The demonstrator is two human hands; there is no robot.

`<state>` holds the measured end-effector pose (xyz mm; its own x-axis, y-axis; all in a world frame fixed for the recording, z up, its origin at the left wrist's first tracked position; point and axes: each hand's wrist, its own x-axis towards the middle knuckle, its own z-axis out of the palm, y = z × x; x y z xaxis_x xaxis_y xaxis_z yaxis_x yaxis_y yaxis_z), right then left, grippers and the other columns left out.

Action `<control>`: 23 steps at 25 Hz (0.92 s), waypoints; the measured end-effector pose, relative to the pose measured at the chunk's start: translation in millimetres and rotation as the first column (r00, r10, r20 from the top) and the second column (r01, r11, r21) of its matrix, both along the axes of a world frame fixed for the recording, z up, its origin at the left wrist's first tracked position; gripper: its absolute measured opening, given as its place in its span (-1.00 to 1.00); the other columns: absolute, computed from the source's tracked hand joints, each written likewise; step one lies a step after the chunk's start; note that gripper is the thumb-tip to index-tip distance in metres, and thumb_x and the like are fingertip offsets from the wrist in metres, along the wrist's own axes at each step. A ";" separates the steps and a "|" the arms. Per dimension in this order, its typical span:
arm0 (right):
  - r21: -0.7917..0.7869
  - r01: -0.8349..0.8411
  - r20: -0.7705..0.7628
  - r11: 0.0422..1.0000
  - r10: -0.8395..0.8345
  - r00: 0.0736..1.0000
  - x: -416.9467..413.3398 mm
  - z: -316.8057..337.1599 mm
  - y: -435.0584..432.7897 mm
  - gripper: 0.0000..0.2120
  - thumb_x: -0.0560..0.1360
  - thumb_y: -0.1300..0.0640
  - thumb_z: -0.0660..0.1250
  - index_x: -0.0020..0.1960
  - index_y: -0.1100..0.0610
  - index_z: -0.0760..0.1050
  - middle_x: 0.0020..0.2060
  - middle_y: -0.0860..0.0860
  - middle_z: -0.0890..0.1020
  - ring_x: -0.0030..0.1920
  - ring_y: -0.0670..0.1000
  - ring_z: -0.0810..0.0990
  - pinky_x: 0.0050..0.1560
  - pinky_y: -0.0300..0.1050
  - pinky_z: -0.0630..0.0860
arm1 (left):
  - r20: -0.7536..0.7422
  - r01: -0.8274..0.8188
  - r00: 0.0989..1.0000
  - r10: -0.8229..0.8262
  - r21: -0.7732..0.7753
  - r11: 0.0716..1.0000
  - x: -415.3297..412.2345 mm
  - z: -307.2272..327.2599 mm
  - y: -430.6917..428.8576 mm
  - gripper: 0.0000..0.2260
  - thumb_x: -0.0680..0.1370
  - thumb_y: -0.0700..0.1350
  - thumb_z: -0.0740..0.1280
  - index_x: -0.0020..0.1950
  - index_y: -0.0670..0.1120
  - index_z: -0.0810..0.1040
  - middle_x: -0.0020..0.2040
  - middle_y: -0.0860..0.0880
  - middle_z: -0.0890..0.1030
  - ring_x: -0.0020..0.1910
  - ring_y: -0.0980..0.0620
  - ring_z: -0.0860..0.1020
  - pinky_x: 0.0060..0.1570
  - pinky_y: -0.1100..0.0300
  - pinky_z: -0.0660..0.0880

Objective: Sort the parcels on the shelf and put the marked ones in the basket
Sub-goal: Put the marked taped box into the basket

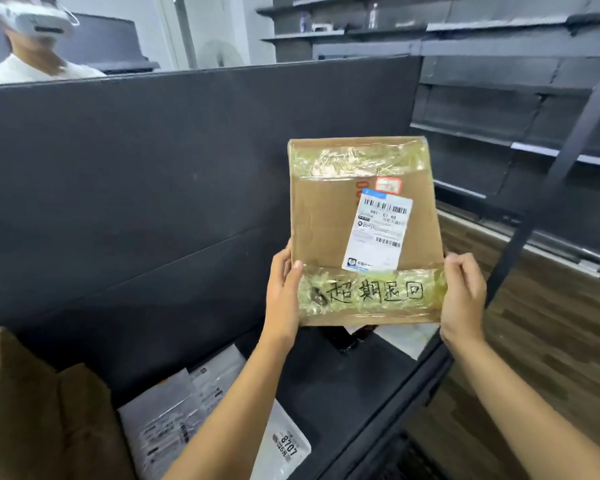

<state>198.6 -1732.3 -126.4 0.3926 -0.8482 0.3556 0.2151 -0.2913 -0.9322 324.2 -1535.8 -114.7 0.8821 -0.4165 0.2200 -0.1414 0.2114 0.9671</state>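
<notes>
A flat brown cardboard parcel (323,223) is held up in front of me, above the dark shelf (343,382). It carries a white barcode label, clear tape across top and bottom, and black handwritten characters on the lower tape. My left hand (283,292) grips its lower left edge, thumb on the front. Its lower right edge is gripped by my right hand (463,299). No basket is in view.
White and grey mailer bags (174,420) lie on the shelf at lower left, beside brown cartons (32,410). A dark parcel and a white one (409,337) lie under the held box. A black back panel (136,174) rises behind. Another person stands top left. Empty racks fill the right.
</notes>
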 end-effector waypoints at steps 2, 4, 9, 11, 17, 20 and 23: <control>-0.051 -0.010 0.054 0.999 0.013 0.998 1.4 15.5 12.8 -0.73 0.52 -0.03 0.15 -0.35 -0.08 0.31 -0.40 -0.20 0.41 -0.32 -0.18 0.33 -0.25 -0.23 0.28 | 0.078 0.001 0.997 0.003 -0.043 0.999 0.2 15.4 12.2 -0.72 0.64 -0.13 0.14 0.34 -0.05 0.41 0.24 0.13 0.53 0.15 0.35 0.49 0.02 0.57 0.37; -0.084 -0.043 0.104 0.996 0.052 0.993 5.7 23.8 26.2 -0.71 0.54 0.00 0.15 -0.35 -0.01 0.26 -0.43 -0.17 0.34 -0.36 -0.18 0.28 -0.33 -0.30 0.24 | 0.113 -0.014 0.993 0.022 -0.074 0.997 0.4 23.6 27.3 -0.75 0.64 -0.14 0.15 0.30 0.00 0.43 0.23 0.12 0.54 0.17 0.32 0.49 0.04 0.55 0.38; -0.050 -0.154 0.173 0.987 0.161 0.972 14.7 22.3 53.0 -0.67 0.53 -0.07 0.16 -0.31 0.10 0.22 -0.37 0.01 0.30 -0.30 -0.04 0.28 -0.31 -0.15 0.22 | 0.153 -0.027 0.987 0.041 -0.094 0.995 -0.3 28.5 63.1 -0.76 0.59 -0.06 0.20 0.24 0.06 0.47 0.19 0.12 0.59 0.18 0.25 0.52 0.06 0.50 0.41; -0.033 -0.219 0.183 0.975 0.222 0.958 17.4 23.1 60.7 -0.66 0.52 -0.09 0.17 -0.31 0.10 0.25 -0.37 0.00 0.36 -0.31 -0.04 0.35 -0.29 -0.17 0.29 | 0.166 -0.046 0.984 0.063 -0.105 0.993 0.2 29.7 76.8 -0.73 0.54 0.00 0.21 0.23 0.08 0.49 0.17 0.17 0.59 0.18 0.25 0.52 0.06 0.49 0.42; 0.264 -0.420 0.071 0.868 0.416 0.906 38.3 33.6 59.2 -0.72 0.49 -0.21 0.17 -0.14 -0.10 0.59 -0.19 -0.09 0.64 -0.09 -0.09 0.63 -0.04 -0.03 0.51 | 0.056 -0.058 0.996 0.066 -0.132 0.990 6.9 16.3 128.8 -0.68 0.47 0.15 0.24 0.13 0.05 0.59 0.21 -0.03 0.61 0.18 0.03 0.58 0.00 0.19 0.55; 0.393 -0.439 -0.069 0.808 0.502 0.862 54.8 19.7 71.9 -0.65 0.53 -0.25 0.13 0.24 -0.22 0.49 0.26 -0.05 0.53 0.28 0.04 0.48 0.30 0.19 0.40 | -0.072 -0.098 0.993 0.090 -0.109 0.989 6.0 0.3 148.5 -0.64 0.51 0.16 0.25 0.26 0.11 0.53 0.21 -0.02 0.61 0.17 0.03 0.59 0.02 0.11 0.52; 0.381 -0.387 -0.202 0.840 0.484 0.851 59.1 8.5 92.9 -0.47 0.53 -0.26 0.14 0.43 -0.09 0.29 0.45 -0.10 0.31 0.42 -0.01 0.31 0.43 0.12 0.24 | -0.206 -0.127 0.973 0.106 -0.087 0.988 5.2 -13.8 156.5 -0.67 0.59 0.09 0.15 0.31 0.11 0.51 0.15 -0.01 0.65 0.09 0.05 0.63 -0.14 0.21 0.58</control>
<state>257.7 -1639.4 -118.0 0.7884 -0.6098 -0.0815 -0.0342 0.0888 -0.9955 329.5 -1379.3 -128.5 0.9536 -0.2933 0.0685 0.0240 0.3007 0.9534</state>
